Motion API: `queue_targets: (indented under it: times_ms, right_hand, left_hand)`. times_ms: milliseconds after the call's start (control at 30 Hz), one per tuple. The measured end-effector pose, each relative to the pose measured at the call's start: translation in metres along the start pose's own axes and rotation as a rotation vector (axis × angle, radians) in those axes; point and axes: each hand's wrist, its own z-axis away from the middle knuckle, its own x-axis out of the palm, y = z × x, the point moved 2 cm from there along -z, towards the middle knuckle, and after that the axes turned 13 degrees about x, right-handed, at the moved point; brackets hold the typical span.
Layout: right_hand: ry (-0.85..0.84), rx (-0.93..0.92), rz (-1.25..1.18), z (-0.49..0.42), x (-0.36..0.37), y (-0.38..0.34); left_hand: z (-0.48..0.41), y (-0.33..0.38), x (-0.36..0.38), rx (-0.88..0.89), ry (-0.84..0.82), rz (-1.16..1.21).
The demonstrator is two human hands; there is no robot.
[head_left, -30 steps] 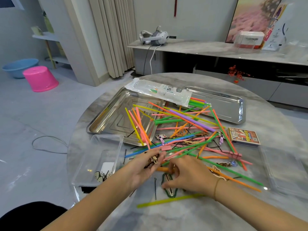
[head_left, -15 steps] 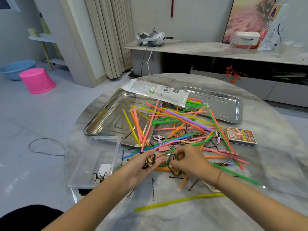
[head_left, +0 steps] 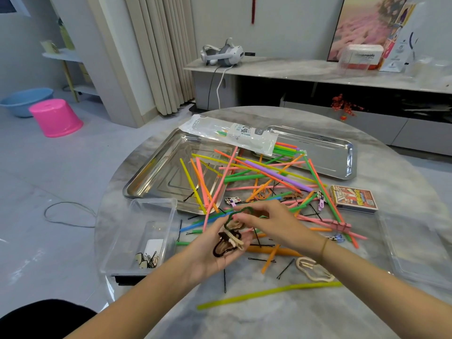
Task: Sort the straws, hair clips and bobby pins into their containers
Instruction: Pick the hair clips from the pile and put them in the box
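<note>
Table [head_left: 269,319] | left hand [head_left: 210,258] flat, hair clips [head_left: 228,243] on palm | right hand [head_left: 274,223] pinches green clip [head_left: 241,209] above

Purple straw [head_left: 278,176]; yellow-green straw [head_left: 269,293]; pink stool [head_left: 56,118]; blue basin [head_left: 24,101].
</note>
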Motion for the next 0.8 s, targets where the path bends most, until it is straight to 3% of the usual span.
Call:
queue_targets:
  times_ms: [167, 367, 467, 567, 633, 800]
  right_hand:
    - [-0.018, -0.125, -0.052, -0.001, 0.001, 0.004]
    - [-0.109, -0.249, 0.049, 0.002, 0.011, 0.004]
    - [0.000, -0.187, -0.020, 0.002, 0.003, -0.004]
    - [0.173, -0.176, 0.302, -0.008, -0.008, 0.005]
    - [0.122, -0.140, 0.534, -0.013, -0.008, 0.016]
    - [-0.030, -0.149, 0.796, -0.014, 0.007, 0.030]
  left_hand:
    - [0.000, 0.004, -0.006, -0.018, 0.009, 0.166]
    - [-0.003, 0.004, -0.007, 0.019, 0.064, 0.123]
    - [0.000, 0.007, -0.006, 0.030, 0.069, 0.134]
    - [0.002, 0.008, -0.010, 0.039, 0.074, 0.151]
    - [0.004, 0.009, -0.012, 0.046, 0.065, 0.131]
    - [0.007, 0.012, -0.019, 0.079, 0.061, 0.098]
